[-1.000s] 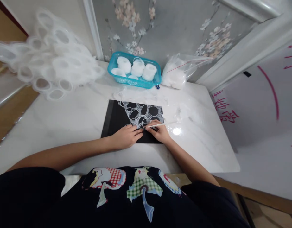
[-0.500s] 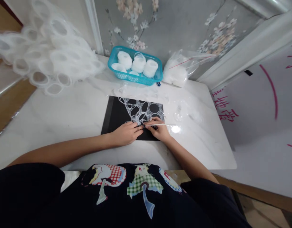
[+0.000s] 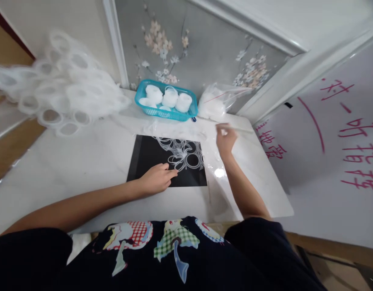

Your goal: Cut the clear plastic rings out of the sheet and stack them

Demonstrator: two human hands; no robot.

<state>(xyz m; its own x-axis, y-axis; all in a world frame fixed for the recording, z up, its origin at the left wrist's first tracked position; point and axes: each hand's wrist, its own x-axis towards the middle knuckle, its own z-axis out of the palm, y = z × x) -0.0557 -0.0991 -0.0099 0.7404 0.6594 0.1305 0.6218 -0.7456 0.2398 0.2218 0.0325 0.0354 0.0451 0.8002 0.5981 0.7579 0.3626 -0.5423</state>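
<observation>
- Black rectangular mat (image 3: pixel 147 159): flat on white marble table (image 3: pixel 83 161), carrying clear linked plastic rings (image 3: pixel 186 155).
- Left hand (image 3: pixel 156 178): fingers loosely together, resting on mat beside rings.
- Right hand (image 3: pixel 225 139): raised above table, pinched around thin white stick (image 3: pixel 235 128).

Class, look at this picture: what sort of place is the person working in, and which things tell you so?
Probably a home craft corner, not a factory. A white marble-look table stands against floral wallpaper, with a blue basket of white rolls and a black mat bearing clear rings.
</observation>
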